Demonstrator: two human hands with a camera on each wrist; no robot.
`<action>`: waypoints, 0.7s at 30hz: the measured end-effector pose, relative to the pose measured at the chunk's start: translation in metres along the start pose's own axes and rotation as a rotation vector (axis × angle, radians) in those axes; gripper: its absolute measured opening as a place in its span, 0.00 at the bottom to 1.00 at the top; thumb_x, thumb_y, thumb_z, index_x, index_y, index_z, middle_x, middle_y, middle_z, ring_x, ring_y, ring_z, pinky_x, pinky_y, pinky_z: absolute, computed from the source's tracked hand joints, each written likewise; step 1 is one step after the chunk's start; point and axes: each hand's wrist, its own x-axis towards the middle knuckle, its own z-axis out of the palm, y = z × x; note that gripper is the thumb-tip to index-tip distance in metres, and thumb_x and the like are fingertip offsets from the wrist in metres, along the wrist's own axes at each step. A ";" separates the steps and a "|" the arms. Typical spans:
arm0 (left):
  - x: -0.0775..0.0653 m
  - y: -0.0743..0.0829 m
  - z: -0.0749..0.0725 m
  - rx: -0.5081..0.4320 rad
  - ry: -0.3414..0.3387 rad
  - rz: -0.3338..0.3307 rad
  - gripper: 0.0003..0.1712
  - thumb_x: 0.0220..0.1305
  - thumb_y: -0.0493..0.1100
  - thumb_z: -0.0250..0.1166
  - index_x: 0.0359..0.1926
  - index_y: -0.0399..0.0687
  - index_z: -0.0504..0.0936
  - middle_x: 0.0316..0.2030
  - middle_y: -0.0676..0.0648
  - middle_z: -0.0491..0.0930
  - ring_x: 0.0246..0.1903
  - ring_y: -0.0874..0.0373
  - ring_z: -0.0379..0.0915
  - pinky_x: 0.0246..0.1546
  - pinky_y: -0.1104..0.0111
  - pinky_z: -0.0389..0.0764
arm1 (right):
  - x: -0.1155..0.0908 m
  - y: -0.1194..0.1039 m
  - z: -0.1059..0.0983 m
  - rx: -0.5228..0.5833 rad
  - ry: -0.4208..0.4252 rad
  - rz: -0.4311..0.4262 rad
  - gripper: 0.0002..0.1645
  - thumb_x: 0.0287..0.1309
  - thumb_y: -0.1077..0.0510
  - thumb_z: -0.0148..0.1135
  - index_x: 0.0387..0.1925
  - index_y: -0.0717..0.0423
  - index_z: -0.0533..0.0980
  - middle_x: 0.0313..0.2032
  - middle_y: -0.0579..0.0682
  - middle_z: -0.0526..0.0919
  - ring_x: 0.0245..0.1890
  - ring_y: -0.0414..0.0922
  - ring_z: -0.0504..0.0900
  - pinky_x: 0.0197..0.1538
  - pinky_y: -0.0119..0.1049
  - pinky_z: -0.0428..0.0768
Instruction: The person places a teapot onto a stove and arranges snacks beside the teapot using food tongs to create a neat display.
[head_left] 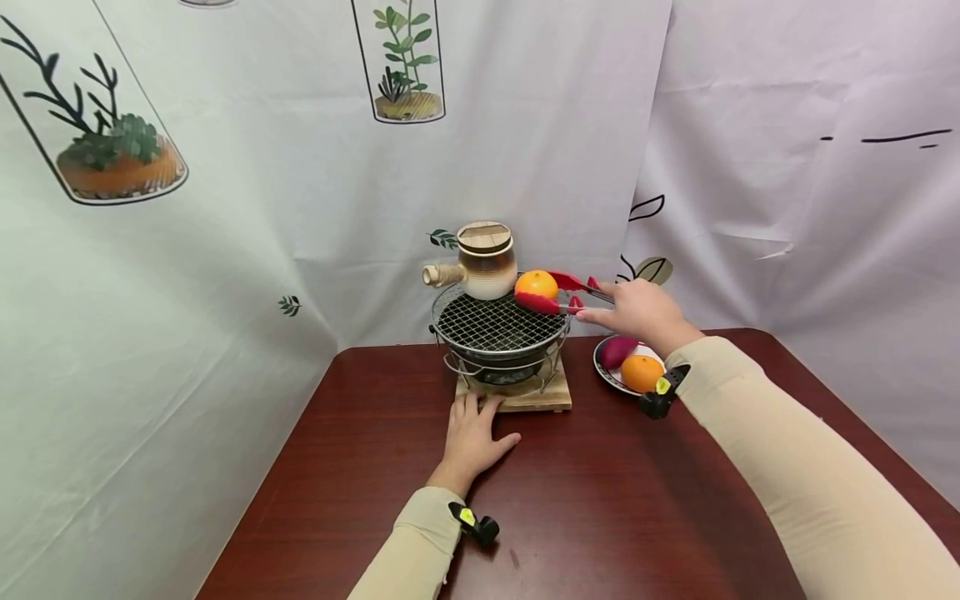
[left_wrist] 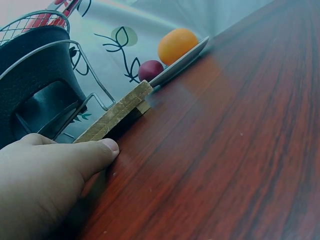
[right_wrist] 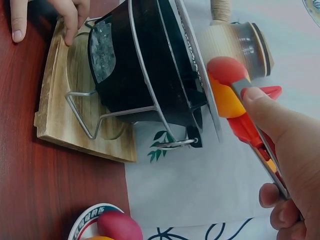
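Observation:
My right hand (head_left: pixel 637 310) grips red-tipped tongs (head_left: pixel 542 303) by their metal arms. Between the tong tips is an orange (head_left: pixel 536 284), at the right part of the wire grill rack (head_left: pixel 487 323), beside the clay pot. In the right wrist view the thumb presses one arm of the tongs (right_wrist: pixel 260 135) while the fingers curl round the other. My left hand (head_left: pixel 472 442) rests with spread fingers at the front edge of the wooden board (head_left: pixel 525 398) under the black stove (head_left: pixel 504 365). The left wrist view shows its thumb (left_wrist: pixel 100 152) lying on the table by that board.
A clay pot (head_left: pixel 487 271) with a wooden lid and side handle stands at the rack's back. Right of the stove, a plate (head_left: pixel 604 367) holds another orange (head_left: pixel 642 374) and a purple-red oblong item (head_left: pixel 618 352). White printed cloth (head_left: pixel 525 150) hangs behind the table (head_left: pixel 360 467).

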 end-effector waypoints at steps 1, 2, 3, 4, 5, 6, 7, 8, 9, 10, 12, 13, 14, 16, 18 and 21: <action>0.000 0.000 0.000 0.000 0.001 0.002 0.40 0.54 0.65 0.72 0.65 0.57 0.75 0.61 0.39 0.65 0.63 0.40 0.58 0.68 0.47 0.58 | 0.000 0.000 0.000 -0.001 0.000 0.000 0.51 0.58 0.25 0.60 0.72 0.52 0.69 0.56 0.70 0.79 0.53 0.65 0.79 0.46 0.61 0.81; 0.000 0.000 0.000 0.002 0.002 0.003 0.40 0.54 0.65 0.72 0.65 0.57 0.75 0.61 0.39 0.65 0.63 0.40 0.58 0.68 0.47 0.58 | 0.000 0.000 0.000 -0.004 0.001 -0.001 0.51 0.58 0.25 0.59 0.72 0.52 0.69 0.56 0.70 0.79 0.53 0.65 0.79 0.45 0.60 0.81; 0.000 0.000 0.000 0.003 0.000 0.002 0.40 0.54 0.65 0.72 0.65 0.57 0.75 0.61 0.39 0.65 0.63 0.40 0.58 0.68 0.47 0.58 | 0.001 0.000 0.000 -0.007 0.000 0.000 0.51 0.57 0.24 0.59 0.72 0.52 0.69 0.56 0.70 0.79 0.53 0.65 0.79 0.44 0.60 0.81; 0.000 -0.001 0.000 0.005 -0.001 0.002 0.39 0.54 0.65 0.72 0.65 0.57 0.75 0.61 0.39 0.65 0.63 0.40 0.58 0.68 0.47 0.57 | 0.001 0.001 0.000 -0.011 -0.001 0.000 0.52 0.57 0.23 0.58 0.72 0.52 0.69 0.56 0.71 0.79 0.52 0.65 0.80 0.44 0.60 0.81; 0.000 -0.001 0.000 0.007 -0.003 0.000 0.39 0.54 0.65 0.72 0.65 0.57 0.74 0.61 0.40 0.65 0.63 0.40 0.58 0.68 0.47 0.57 | 0.001 0.001 0.000 -0.014 -0.002 0.000 0.52 0.57 0.23 0.58 0.72 0.51 0.69 0.56 0.71 0.79 0.52 0.65 0.80 0.43 0.60 0.81; 0.000 -0.001 0.001 0.008 -0.004 -0.001 0.39 0.54 0.65 0.72 0.65 0.57 0.74 0.61 0.40 0.65 0.63 0.40 0.57 0.68 0.47 0.57 | 0.001 0.001 0.000 -0.017 -0.004 0.000 0.53 0.57 0.22 0.57 0.72 0.51 0.68 0.56 0.71 0.79 0.52 0.65 0.80 0.43 0.60 0.81; 0.000 -0.001 0.001 0.009 -0.004 -0.001 0.39 0.54 0.65 0.72 0.64 0.57 0.74 0.61 0.40 0.65 0.63 0.40 0.57 0.68 0.47 0.57 | 0.001 0.001 0.000 -0.019 -0.003 -0.002 0.53 0.57 0.22 0.57 0.72 0.51 0.68 0.56 0.71 0.79 0.52 0.65 0.80 0.44 0.60 0.81; 0.000 -0.001 0.001 0.009 -0.003 -0.001 0.39 0.54 0.65 0.72 0.64 0.57 0.74 0.61 0.40 0.65 0.64 0.40 0.57 0.68 0.47 0.57 | 0.001 0.001 0.000 -0.020 -0.004 -0.003 0.53 0.57 0.22 0.57 0.72 0.51 0.68 0.56 0.71 0.79 0.52 0.65 0.80 0.44 0.61 0.81; 0.000 -0.001 0.001 0.007 -0.001 0.000 0.39 0.54 0.65 0.72 0.64 0.57 0.75 0.61 0.40 0.65 0.64 0.40 0.57 0.68 0.47 0.57 | 0.001 0.001 0.000 -0.021 -0.005 -0.004 0.53 0.57 0.22 0.57 0.72 0.51 0.68 0.56 0.71 0.79 0.52 0.65 0.80 0.44 0.61 0.81; 0.000 -0.001 0.001 0.007 0.000 0.000 0.40 0.54 0.65 0.72 0.64 0.57 0.75 0.61 0.39 0.65 0.64 0.40 0.57 0.68 0.47 0.57 | 0.000 0.001 0.000 -0.023 -0.007 -0.004 0.53 0.57 0.22 0.57 0.73 0.51 0.68 0.57 0.70 0.79 0.53 0.65 0.80 0.45 0.61 0.81; 0.000 -0.001 0.001 0.004 0.001 0.000 0.40 0.54 0.65 0.73 0.64 0.57 0.75 0.61 0.39 0.65 0.64 0.40 0.57 0.68 0.47 0.57 | 0.000 0.001 -0.001 -0.025 -0.014 0.000 0.54 0.57 0.21 0.56 0.73 0.51 0.68 0.58 0.69 0.78 0.53 0.65 0.79 0.44 0.61 0.81; 0.000 0.000 0.001 0.003 0.001 0.000 0.40 0.54 0.65 0.73 0.65 0.57 0.75 0.61 0.39 0.65 0.64 0.40 0.57 0.68 0.47 0.57 | 0.000 0.001 -0.001 -0.027 -0.019 0.003 0.54 0.57 0.21 0.55 0.73 0.51 0.67 0.59 0.69 0.78 0.54 0.65 0.79 0.44 0.61 0.81; 0.000 0.000 0.000 0.003 0.000 -0.001 0.40 0.54 0.65 0.73 0.65 0.57 0.75 0.61 0.39 0.65 0.64 0.40 0.57 0.68 0.47 0.57 | 0.000 0.001 -0.001 -0.029 -0.023 0.005 0.55 0.56 0.20 0.54 0.73 0.51 0.67 0.59 0.69 0.78 0.54 0.65 0.79 0.43 0.61 0.81; -0.001 0.000 0.000 0.004 -0.004 -0.003 0.40 0.54 0.65 0.73 0.65 0.57 0.74 0.61 0.39 0.65 0.64 0.40 0.57 0.68 0.47 0.57 | -0.001 0.001 -0.002 -0.030 -0.032 0.010 0.57 0.55 0.18 0.53 0.74 0.50 0.67 0.60 0.69 0.78 0.55 0.65 0.79 0.41 0.60 0.82; -0.001 0.000 0.000 0.006 -0.006 -0.005 0.40 0.54 0.65 0.72 0.65 0.57 0.74 0.61 0.39 0.65 0.64 0.40 0.57 0.69 0.47 0.57 | -0.001 0.001 -0.002 -0.031 -0.032 0.009 0.58 0.54 0.17 0.52 0.74 0.51 0.66 0.59 0.69 0.77 0.54 0.65 0.79 0.40 0.60 0.82; -0.001 0.000 0.001 0.008 -0.005 -0.006 0.40 0.54 0.65 0.72 0.65 0.57 0.74 0.61 0.39 0.65 0.64 0.40 0.57 0.69 0.47 0.57 | 0.000 0.000 -0.002 -0.029 -0.026 0.006 0.57 0.54 0.18 0.53 0.73 0.51 0.67 0.59 0.69 0.78 0.54 0.65 0.79 0.39 0.59 0.82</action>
